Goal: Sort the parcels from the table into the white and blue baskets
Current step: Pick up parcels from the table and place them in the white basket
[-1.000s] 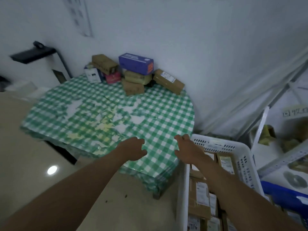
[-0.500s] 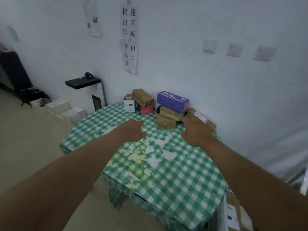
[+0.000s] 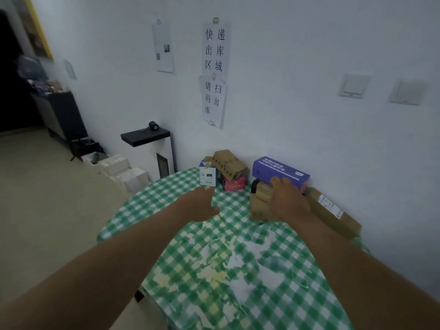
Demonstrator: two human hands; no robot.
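1. Now we reach with our right hand, fingers spread on the purple box topping the far stack, not gripping it yet.
2. Our left hand hovers relaxed, holding nothing, near the white box.
3. Best we lift the purple box straight up, so the brown parcels beneath stay put.
4. Neither basket is in sight; their contents we cannot tell.
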